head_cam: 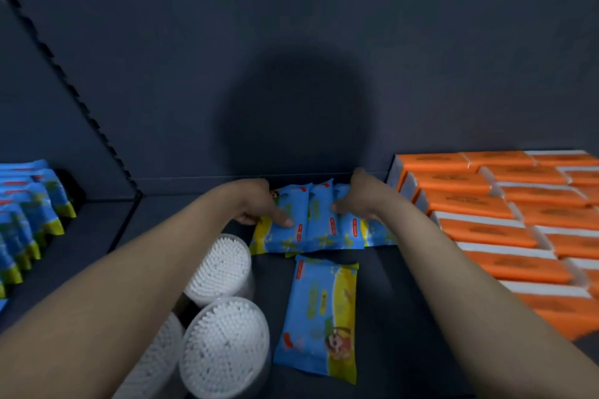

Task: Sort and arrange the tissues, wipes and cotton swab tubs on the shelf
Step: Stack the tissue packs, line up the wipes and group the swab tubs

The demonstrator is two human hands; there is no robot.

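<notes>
At centre frame, against the rear edge of the shelf [405, 301], a row of wipe packs [319, 223] sits side by side. The packs are blue with yellow ends, and I count about four. I read both hands as bracketing this row.

- **Left hand** [264, 204]: it grips the leftmost pack, one digit lying across its blue face and the others curled at its left edge.
- **Right hand** [351, 199]: it comes over the right end of the row with its fingers laid fairly straight on the packs. As far as the blur lets me judge, they touch rather than clasp.

Just below the row, in the lower centre, a loose wipe pack [319, 317] lies flat and apart from it, its long side running toward the camera.

At lower left, three cotton swab tubs [227, 343] cluster close together. They are clear, their white swab tips show on top, and the left forearm crosses part of them.

Across the right of the frame, orange-and-white tissue packs [486, 214] fill the shelf in close rows. The nearest are just beside the right end of the wipe row.

At the left edge, beyond a notched upright [64, 74], more wipe packs [29, 214] overlap one another in the neighbouring bay.

On the dark back panel [453, 42], upper centre, a round shadow [298, 113] falls above the hands.
</notes>
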